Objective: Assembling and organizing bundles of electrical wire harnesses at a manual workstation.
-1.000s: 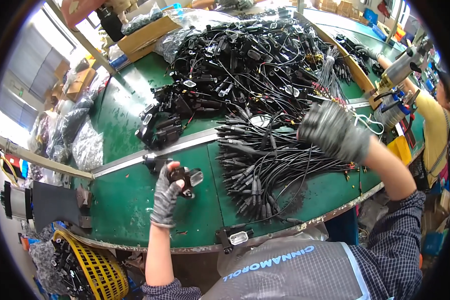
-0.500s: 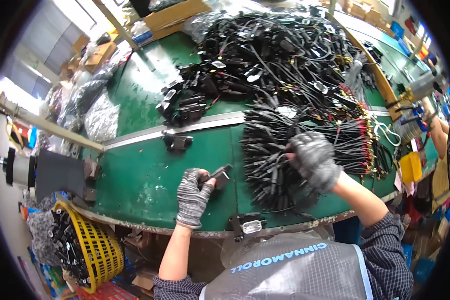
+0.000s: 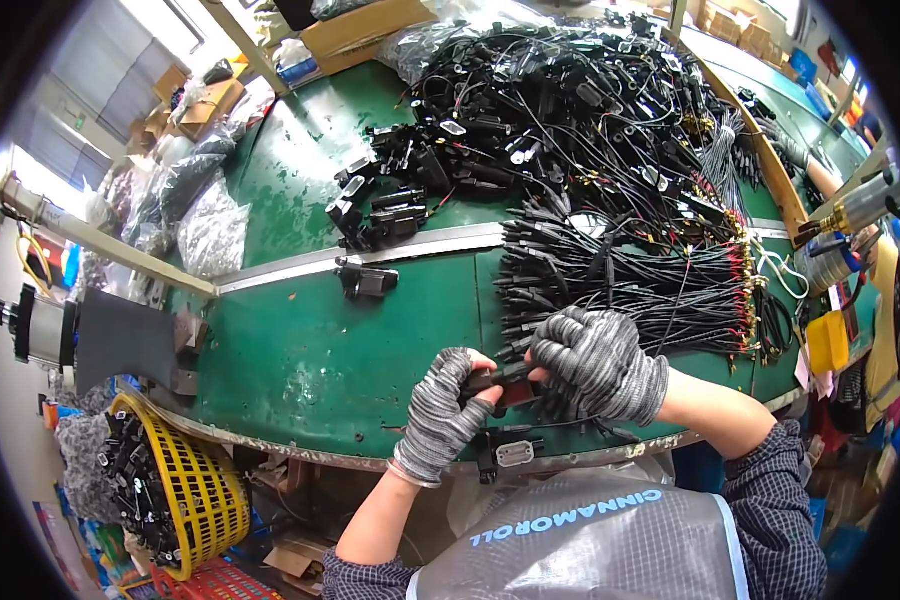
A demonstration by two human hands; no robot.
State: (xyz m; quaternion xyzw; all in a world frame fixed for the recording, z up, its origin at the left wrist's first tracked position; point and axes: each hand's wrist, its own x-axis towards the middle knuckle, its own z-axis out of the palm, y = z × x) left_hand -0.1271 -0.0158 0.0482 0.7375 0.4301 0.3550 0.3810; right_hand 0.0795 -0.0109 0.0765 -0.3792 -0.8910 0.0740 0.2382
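Note:
In grey striped gloves with bare fingertips, both my hands meet above the near part of the green table point(image 3: 300, 345). My left hand point(image 3: 438, 418) is closed on a small black connector housing point(image 3: 482, 381), gripped between thumb and fingers. My right hand point(image 3: 602, 368) is closed, its fingertips pinching a slim black cable plug point(image 3: 515, 374) against the housing's right end. Whether the plug sits inside the housing, I cannot tell. Beyond my right hand lies a thick row of black cables point(image 3: 650, 275) with red and gold ends. A black connector point(image 3: 515, 453) rests at the table's front edge.
A large heap of black connectors and cables point(image 3: 570, 110) covers the far side. One loose black connector point(image 3: 368, 280) lies near the metal strip point(image 3: 300, 268). A yellow basket point(image 3: 205, 480) of parts stands lower left. At right are an upright tool point(image 3: 855, 210) and another person's arm point(image 3: 825, 180).
My left hand has moved right with the connector housing. My right hand has come left and nearer from the cable row, and now meets the left with a cable plug.

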